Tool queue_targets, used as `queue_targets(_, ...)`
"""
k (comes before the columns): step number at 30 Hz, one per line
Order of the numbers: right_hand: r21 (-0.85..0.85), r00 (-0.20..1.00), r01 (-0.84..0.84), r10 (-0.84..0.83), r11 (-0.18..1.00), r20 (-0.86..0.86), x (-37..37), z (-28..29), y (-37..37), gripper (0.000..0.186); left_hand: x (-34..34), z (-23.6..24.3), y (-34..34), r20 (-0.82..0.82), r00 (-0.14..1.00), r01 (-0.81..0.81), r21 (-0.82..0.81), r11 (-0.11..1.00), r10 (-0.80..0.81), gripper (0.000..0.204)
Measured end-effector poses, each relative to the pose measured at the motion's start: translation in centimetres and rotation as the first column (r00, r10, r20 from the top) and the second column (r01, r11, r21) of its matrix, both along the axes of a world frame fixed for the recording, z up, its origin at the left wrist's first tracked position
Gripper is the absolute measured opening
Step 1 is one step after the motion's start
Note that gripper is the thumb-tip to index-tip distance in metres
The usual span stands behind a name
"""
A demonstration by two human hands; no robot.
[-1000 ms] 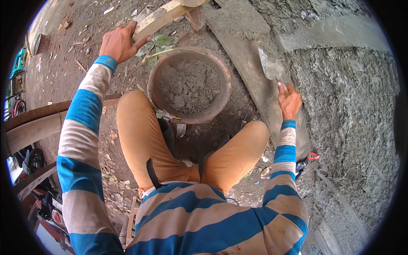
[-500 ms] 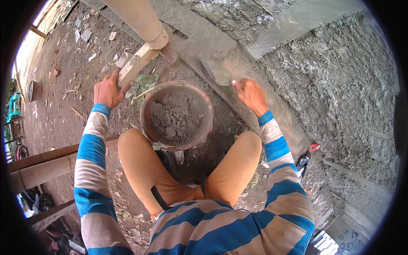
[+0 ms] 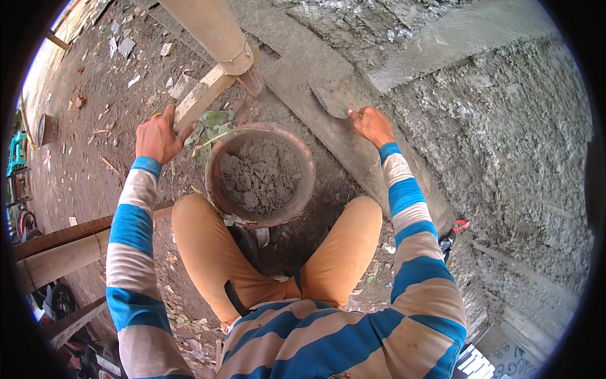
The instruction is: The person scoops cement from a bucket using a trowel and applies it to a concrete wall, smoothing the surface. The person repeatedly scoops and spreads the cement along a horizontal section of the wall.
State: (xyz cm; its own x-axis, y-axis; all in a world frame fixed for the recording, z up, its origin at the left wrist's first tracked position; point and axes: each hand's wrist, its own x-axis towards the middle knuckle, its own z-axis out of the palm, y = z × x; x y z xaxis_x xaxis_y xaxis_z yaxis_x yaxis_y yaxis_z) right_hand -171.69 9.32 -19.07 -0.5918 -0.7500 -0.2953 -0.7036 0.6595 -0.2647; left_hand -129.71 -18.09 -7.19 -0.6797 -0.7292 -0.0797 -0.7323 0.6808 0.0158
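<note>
My left hand [image 3: 158, 139] is closed round the end of a wooden batten [image 3: 202, 98], which meets a bamboo pole [image 3: 205, 31] near the top. My right hand [image 3: 374, 126] grips a metal trowel by its handle; the blade [image 3: 329, 99] lies over a long cement-dusted board [image 3: 353, 164], whether touching it I cannot tell. Between my hands and just beyond my bent knees sits a round tub [image 3: 303, 158] holding lumpy grey mortar [image 3: 259, 177]. Green leaves [image 3: 211, 120] lie behind the tub.
A rough cement surface [image 3: 492, 139] fills the right side, with a smoother strip [image 3: 454, 38] across it. Dirt with litter surrounds me. At left are wood and bamboo rails [image 3: 63, 249], a small bucket [image 3: 44, 129], a teal plastic object [image 3: 16, 155] and parked vehicles [image 3: 60, 300].
My right hand has carried the trowel forward and leftward along the board. My left hand still grips the batten, slightly nearer me. The view has shifted, bringing more bamboo pole into sight.
</note>
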Motion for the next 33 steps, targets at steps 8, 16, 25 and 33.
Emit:
queue_targets(8, 0.027, 0.998, 0.034, -0.035, 0.999, 0.049, -1.3, 0.2, 0.0, 0.054, 0.6, -0.6, -0.5, 0.011, 1.0, 0.018, -0.018, 1.0, -0.018, 0.064)
queue_targets(16, -0.014, 0.992, 0.105, -0.106, 0.994, -0.065, -4.2, -3.6, -4.0, 0.061, 0.3, -0.9, -0.1, -0.022, 1.0, 0.013, -0.063, 0.998, -0.014, 0.056)
queue_targets(25, 0.081, 0.992, 0.107, -0.101, 0.991, -0.079, -6.7, -4.0, -6.3, 0.06, -0.3, 0.0, 0.2, -0.026, 1.0, 0.009, -0.032, 0.999, -0.01, 0.049)
queue_targets(33, 0.017, 0.985, 0.102, -0.099, 0.995, -0.142, -5.2, -4.6, -8.1, 0.057, 0.1, -0.6, 0.0, -0.035, 0.999, 0.013, -0.039, 0.999, -0.014, 0.048)
